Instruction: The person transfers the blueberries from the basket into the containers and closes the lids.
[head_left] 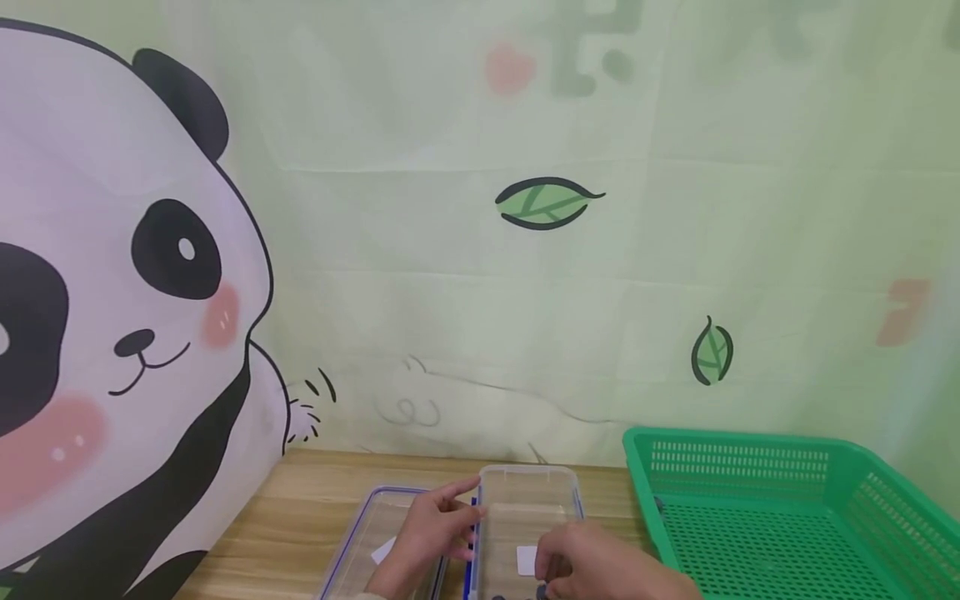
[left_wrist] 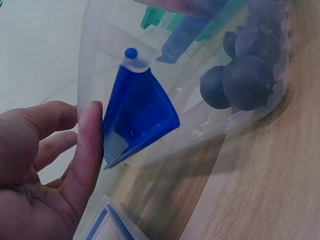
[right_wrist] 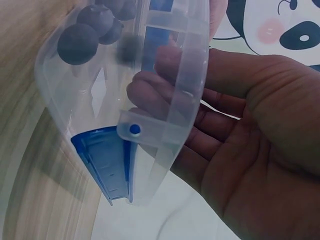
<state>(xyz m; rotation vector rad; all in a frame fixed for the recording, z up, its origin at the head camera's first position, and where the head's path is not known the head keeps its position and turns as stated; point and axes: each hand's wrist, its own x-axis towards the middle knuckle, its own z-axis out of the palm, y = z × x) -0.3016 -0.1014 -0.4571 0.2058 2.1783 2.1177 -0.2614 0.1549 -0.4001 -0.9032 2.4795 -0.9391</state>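
A clear plastic box (head_left: 528, 508) with blue side latches (right_wrist: 107, 162) stands on the table between my hands. Several blueberries (left_wrist: 248, 82) lie on its bottom. My left hand (head_left: 438, 525) is at the box's left side, its fingers fairly straight and one finger (left_wrist: 89, 135) against the wall by the latch. Over the box's near part, my right hand (head_left: 600, 562) reaches inside with bent fingers (right_wrist: 150, 95), seen through the clear wall. A blurred dark blueberry (right_wrist: 130, 50) shows just below those fingertips, apart from them.
To the left lies a clear, blue-edged plastic piece (head_left: 360, 533) with a white label. A green mesh basket (head_left: 750, 442) stands on the right, with a small dark berry (head_left: 659, 504) by its left wall. Behind the wooden table (head_left: 300, 492) hangs a panda-printed cloth (head_left: 420, 250).
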